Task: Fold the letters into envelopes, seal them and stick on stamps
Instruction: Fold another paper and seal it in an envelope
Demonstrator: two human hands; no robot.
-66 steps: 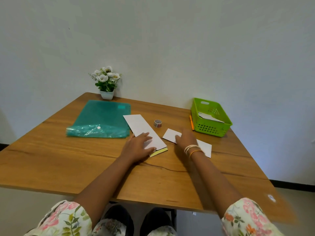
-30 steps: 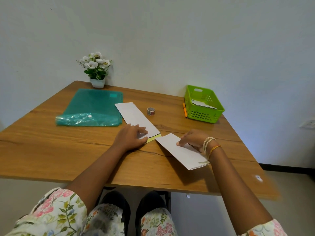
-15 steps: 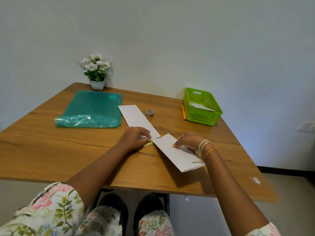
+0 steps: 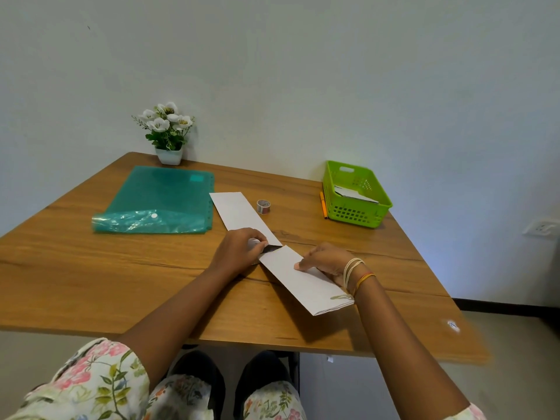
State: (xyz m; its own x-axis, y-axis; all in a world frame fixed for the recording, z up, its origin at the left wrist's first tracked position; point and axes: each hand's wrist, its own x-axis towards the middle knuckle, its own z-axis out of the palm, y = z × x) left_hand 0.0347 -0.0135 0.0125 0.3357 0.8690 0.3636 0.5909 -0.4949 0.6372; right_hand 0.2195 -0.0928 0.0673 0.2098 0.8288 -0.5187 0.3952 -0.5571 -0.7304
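Wooden table (image 4: 91,268), warm grain, a dark crack line running across the middle. Near the front edge, right of centre: long white paper envelope (image 4: 303,280), flat and rectangular, angled with its open mouth toward the centre and its closed end reaching toward the front right. Just beyond that mouth, end to end with it: folded white letter (image 4: 239,212), a long narrow strip running back toward the far edge.

Left hand (image 4: 239,253) at the envelope's mouth, fingers curled, tips pinching there; whether paper or flap, cannot tell. Right hand (image 4: 327,262) on the envelope's middle, fingers bent, thumb and fingertips gripping its far long edge; thin cord bangles at the wrist.

Toward the far left corner: teal plastic folder (image 4: 163,198), glossy, translucent, crinkled at the near flap with a white snap. At the far edge behind it: white flowers (image 4: 166,122) in a small white pot. Beside the letter: small tape roll (image 4: 263,206), upright. Toward the far right corner: lime plastic basket (image 4: 357,213), perforated walls, white papers inside; orange pen (image 4: 323,205) lying along its left side.
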